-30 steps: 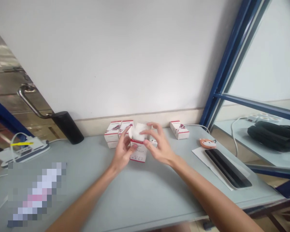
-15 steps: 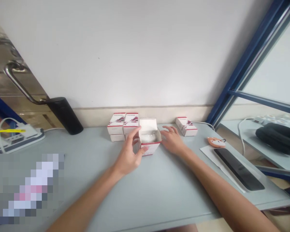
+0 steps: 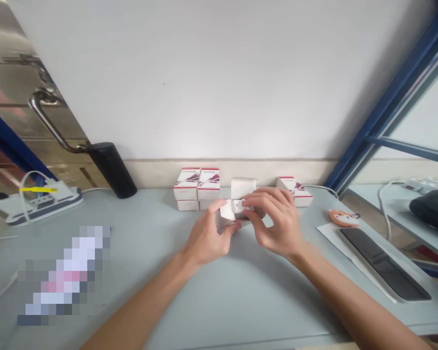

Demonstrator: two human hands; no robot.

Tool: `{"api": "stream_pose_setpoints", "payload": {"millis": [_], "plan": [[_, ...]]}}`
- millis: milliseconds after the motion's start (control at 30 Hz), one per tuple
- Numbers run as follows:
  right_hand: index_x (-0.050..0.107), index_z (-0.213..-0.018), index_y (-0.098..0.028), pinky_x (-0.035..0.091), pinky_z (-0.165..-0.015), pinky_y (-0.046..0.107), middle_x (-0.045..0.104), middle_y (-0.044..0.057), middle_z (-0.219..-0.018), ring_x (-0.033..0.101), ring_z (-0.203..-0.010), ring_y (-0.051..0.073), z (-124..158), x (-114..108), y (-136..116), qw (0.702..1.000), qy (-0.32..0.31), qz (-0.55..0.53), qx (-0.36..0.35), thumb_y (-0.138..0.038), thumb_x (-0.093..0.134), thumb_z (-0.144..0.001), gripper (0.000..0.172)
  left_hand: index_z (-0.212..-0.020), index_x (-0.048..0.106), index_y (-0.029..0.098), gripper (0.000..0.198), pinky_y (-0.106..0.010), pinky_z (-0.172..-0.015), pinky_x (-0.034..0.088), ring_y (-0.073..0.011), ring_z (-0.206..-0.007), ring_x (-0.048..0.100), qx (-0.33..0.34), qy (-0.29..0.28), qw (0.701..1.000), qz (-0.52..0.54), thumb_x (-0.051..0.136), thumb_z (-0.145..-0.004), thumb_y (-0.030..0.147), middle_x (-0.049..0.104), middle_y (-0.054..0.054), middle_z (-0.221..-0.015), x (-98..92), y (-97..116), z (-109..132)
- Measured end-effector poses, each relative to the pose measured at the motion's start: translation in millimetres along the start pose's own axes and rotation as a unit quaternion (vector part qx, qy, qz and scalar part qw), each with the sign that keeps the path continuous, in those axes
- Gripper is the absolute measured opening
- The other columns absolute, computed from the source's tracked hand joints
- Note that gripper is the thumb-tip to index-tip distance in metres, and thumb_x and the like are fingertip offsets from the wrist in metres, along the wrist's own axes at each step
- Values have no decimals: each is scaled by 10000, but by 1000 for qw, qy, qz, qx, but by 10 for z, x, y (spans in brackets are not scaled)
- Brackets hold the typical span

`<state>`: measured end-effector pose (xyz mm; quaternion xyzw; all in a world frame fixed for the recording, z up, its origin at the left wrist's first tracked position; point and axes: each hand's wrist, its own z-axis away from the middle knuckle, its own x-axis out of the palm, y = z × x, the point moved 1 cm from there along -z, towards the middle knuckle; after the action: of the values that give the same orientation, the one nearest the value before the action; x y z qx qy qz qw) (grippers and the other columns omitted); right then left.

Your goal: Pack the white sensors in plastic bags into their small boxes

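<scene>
In the middle of the desk, a small white-and-red cardboard box [image 3: 226,210] stands with its lid raised at the back. My left hand [image 3: 206,238] grips the box's left side, fingers behind and thumb at the front. At the box's mouth is a smooth white piece [image 3: 237,206], whose kind I cannot make out. The thumb and fingertips of my right hand [image 3: 279,221] are pinched on that piece from the right, and this hand hides the right part of the box.
Stacked similar boxes [image 3: 209,184] stand at the wall, left of centre, with another box [image 3: 302,195] behind my right hand. On the right lie a phone-like device [image 3: 385,265] and an orange fox-face item [image 3: 343,218]. Leftward are a black cylinder [image 3: 113,170] and a power strip [image 3: 44,206].
My right hand has moved from beside the box to its mouth and now pinches the white piece. The box looks tilted in my left hand. The whole view has shifted slightly.
</scene>
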<state>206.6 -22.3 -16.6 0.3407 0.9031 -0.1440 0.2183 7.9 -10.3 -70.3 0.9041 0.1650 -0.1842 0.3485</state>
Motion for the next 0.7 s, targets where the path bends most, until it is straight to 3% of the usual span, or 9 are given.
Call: {"api": "stream_pose_setpoints", "payload": {"millis": [133,267,367,467,500,600,700], "plan": [[698,-956,-315,441,-1005,473,797,-13,-1050,703,-1090,263,-9,-8,10,998,-52,-17,18,-197,629,-923,140,-1388,365,261,577,-433,-931,569,-283,-1103,697,-22,11,1000,6,692,-916,306,657,-108,-1202,5,-23,18],[719,-1070,-343,397,-1111,524,787,-17,-1127,633,-1286,302,-30,-53,-42,993,-108,-51,-6,-260,633,-930,184,-1372,369,262,557,-426,-982,552,-272,-1151,673,-40,41,998,22,692,-919,292,627,-110,-1244,-4,-60,10],[695,-1235,-356,390,-1148,555,724,21,-1318,576,-1364,326,-39,-51,62,996,-69,-46,15,-282,596,-952,309,-1370,372,262,548,-404,-990,549,-266,-1202,650,-44,54,997,31,694,-930,314,599,-115,-1297,-11,-83,-18],[672,-1284,-295,458,-1085,523,707,86,-1299,632,-1245,307,24,18,412,993,6,9,120,-245,512,-986,342,-1380,371,265,570,-380,-973,550,-250,-1172,659,-31,60,997,24,711,-928,339,598,-111,-1302,-14,-90,-34],[680,-1268,-279,472,-1059,515,719,93,-1247,644,-1200,307,72,67,563,987,-13,41,157,-244,502,-991,332,-1384,371,264,582,-375,-966,550,-250,-1169,662,-29,60,998,17,719,-924,343,602,-112,-1299,-15,-91,-32],[708,-1256,-258,492,-1002,527,723,113,-1216,652,-1144,340,277,255,984,954,-164,110,224,-320,605,-952,327,-1387,377,266,593,-374,-948,554,-257,-1153,674,-28,60,998,-9,728,-916,347,615,-112,-1297,-17,-88,-17],[759,-1161,-256,524,-918,437,741,102,-1185,678,-1096,305,425,385,1183,932,-250,89,246,-306,612,-958,255,-1380,389,277,569,-376,-928,559,-257,-1125,690,-8,62,997,-41,718,-920,340,640,-100,-1281,-29,-62,-17]]}}
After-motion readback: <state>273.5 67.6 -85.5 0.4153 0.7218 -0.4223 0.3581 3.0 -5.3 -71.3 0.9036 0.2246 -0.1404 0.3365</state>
